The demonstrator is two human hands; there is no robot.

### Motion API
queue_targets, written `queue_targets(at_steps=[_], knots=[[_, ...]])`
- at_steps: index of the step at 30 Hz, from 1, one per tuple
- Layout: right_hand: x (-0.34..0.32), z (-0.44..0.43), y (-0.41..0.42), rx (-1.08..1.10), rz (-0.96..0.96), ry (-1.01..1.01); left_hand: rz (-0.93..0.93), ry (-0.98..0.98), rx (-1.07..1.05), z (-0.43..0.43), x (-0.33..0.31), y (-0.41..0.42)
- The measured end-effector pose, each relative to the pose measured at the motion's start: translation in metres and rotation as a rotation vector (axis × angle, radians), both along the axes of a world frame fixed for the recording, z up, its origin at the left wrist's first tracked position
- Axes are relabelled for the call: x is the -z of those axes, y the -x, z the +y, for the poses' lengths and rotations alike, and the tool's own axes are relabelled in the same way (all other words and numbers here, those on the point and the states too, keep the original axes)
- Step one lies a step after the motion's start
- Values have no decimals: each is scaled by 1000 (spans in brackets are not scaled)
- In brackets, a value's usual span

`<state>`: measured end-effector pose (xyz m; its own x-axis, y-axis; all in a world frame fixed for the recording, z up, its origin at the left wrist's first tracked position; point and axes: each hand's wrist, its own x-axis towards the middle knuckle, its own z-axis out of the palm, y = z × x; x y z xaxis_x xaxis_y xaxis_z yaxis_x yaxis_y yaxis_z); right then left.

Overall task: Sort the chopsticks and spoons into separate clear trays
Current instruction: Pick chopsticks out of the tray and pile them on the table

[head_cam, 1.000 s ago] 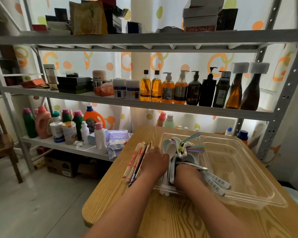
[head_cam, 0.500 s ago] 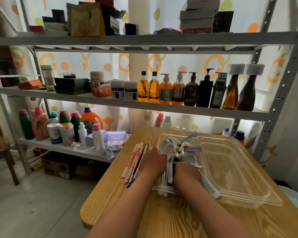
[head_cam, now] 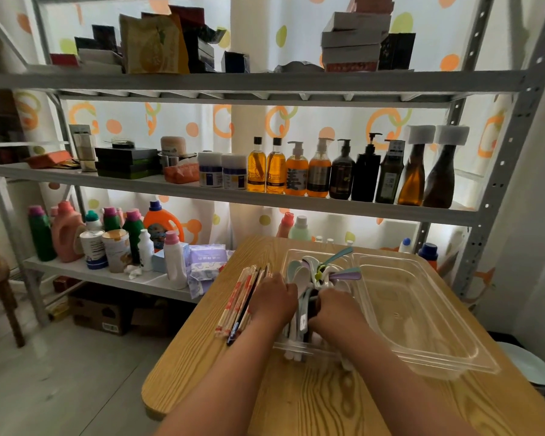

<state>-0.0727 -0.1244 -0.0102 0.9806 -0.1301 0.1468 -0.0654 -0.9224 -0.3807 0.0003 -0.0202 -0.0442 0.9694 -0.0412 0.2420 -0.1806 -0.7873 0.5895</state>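
Both hands work in the left tray (head_cam: 291, 252), where the spoons (head_cam: 318, 273) lie bunched with bowls away from the person and handles toward them. The right hand (head_cam: 335, 313) curls its grip round the handles, and the left hand (head_cam: 275, 302) closes on the bundle from the other side, probably squeezing the spoons together so they lie parallel and fit the narrow tray. The chopsticks (head_cam: 239, 300) lie in a loose row on the counter (head_cam: 296, 404) just left of that tray, not yet sorted. The right tray (head_cam: 422, 309) holds nothing, so it likely waits for them.
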Motion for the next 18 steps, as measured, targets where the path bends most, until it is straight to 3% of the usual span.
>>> queue_targets(at_steps=[10,18], knots=[[-26,-7,27,9,-181,-78,28,-2,-25,1,-4,-2],[-52,-13,34,2,-562,-259,118,-55,60,9,-19,-2]])
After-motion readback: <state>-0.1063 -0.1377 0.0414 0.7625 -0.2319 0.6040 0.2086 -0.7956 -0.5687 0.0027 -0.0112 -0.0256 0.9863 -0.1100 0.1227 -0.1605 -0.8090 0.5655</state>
